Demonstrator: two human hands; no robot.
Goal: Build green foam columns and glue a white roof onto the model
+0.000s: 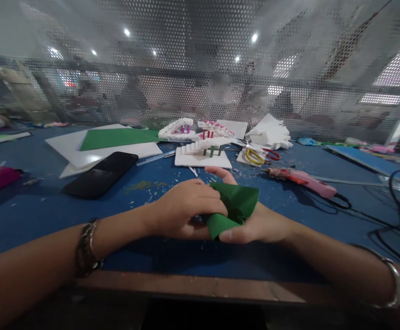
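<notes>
Green sheet (239, 199) is kinda bent up between 2 hands above the desk (24, 229), left hand's (188, 206) fingers curled onto it, right hand's (260, 224) fingers holding it too.

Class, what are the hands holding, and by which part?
A bent green sheet: the left hand holds its left side; the right hand, partly beneath it, holds its lower edge.

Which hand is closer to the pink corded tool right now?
Right. The right hand holds the green sheet to the left of the pink corded tool and closer to the camera. The left hand, also on the sheet, is farther left.
</notes>
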